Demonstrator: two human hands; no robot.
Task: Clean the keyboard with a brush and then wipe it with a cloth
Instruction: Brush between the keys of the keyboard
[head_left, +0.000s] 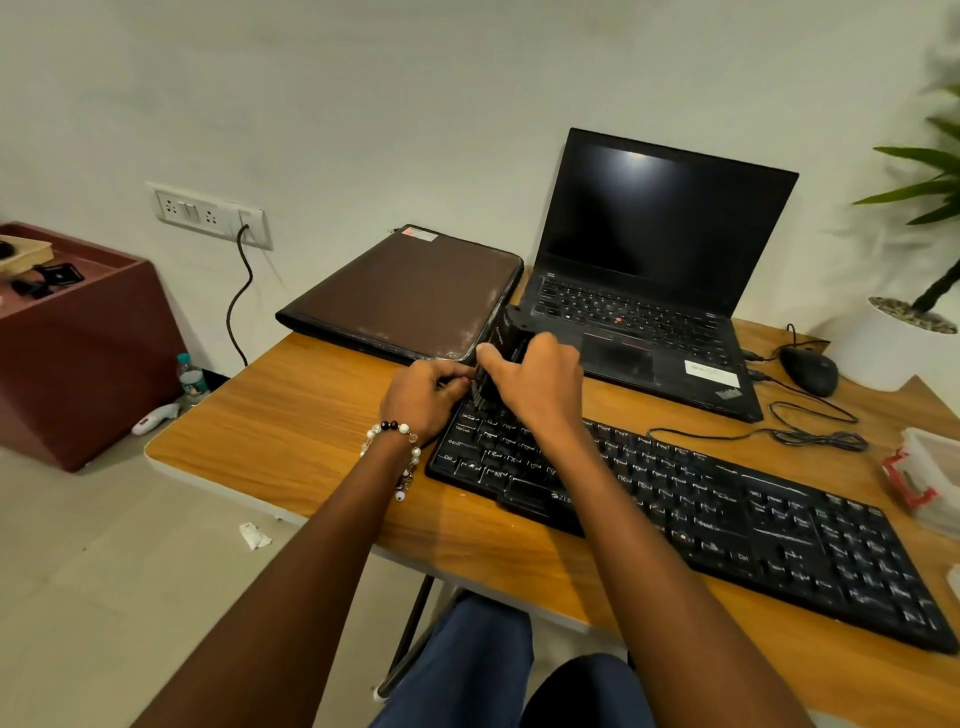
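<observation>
only a clear box (contents unclear) sits beside the keyboard.

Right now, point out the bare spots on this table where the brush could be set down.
Bare wood lies left of the keyboard, in front of the brown folder, on the table. A strip runs along the near edge below the keyboard. Crowded: the right side, with laptop, mouse, coiled cable and plastic box.

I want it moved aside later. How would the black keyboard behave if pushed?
The black keyboard looks long, flat and rigid, so it would probably slide on the smooth wooden table rather than tip. Pushed at one end, it may pivot.
</observation>
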